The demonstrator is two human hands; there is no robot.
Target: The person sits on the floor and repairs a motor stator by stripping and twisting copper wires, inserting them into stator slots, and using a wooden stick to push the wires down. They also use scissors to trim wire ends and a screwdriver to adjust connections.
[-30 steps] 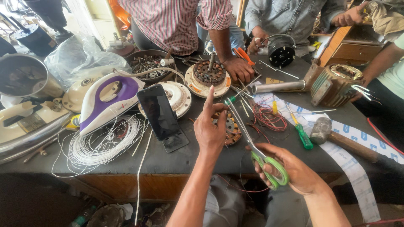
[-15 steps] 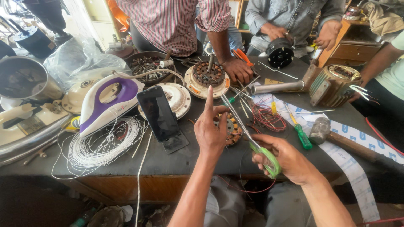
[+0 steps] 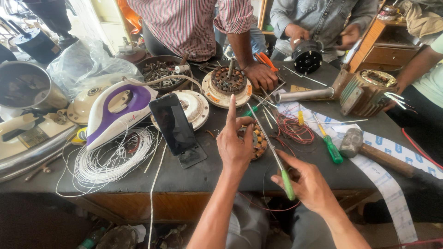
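Stator work with a long probe at a crowded bench

Bench first: dark, flat worktop (image 3: 295,166) carries everything. At its centre lies the round copper-wound motor stator (image 3: 256,140), partly covered by the left hand (image 3: 235,147). That hand rests on the stator's 9 o'clock side, forefinger pointing up toward 12, other fingers curled loosely over the windings; it steadies the part rather than gripping it closed. The right hand (image 3: 307,182), at 5 o'clock from the stator, is clenched round the long thin metal tool with a green handle (image 3: 272,147), whose shaft crosses the stator toward 11 o'clock.

Judgement on doing this well: keep the stator pinned flat, work the tip in short strokes, keep it clear of the left fingers, and avoid nicking winding insulation.

Surroundings, large to small:
- White and purple clothes iron (image 3: 115,113) at 9 o'clock.
- Loose coil of white wire (image 3: 108,159) at 8 o'clock.
- Rusty metal motor housing (image 3: 367,92) at 2 o'clock.
- Wooden-handled hammer (image 3: 369,150) at 3 o'clock.
- Second wound stator on a round plate (image 3: 227,83) at 12 o'clock, a co-worker's hand (image 3: 260,76) beside it.
- Black phone propped on a stand (image 3: 174,124) at 9 o'clock, just beside the left hand.
- Tangle of red wire (image 3: 295,129) at 2 o'clock, near the tool shaft; likely to snag.
- Green-handled screwdriver (image 3: 330,145) at 3 o'clock.
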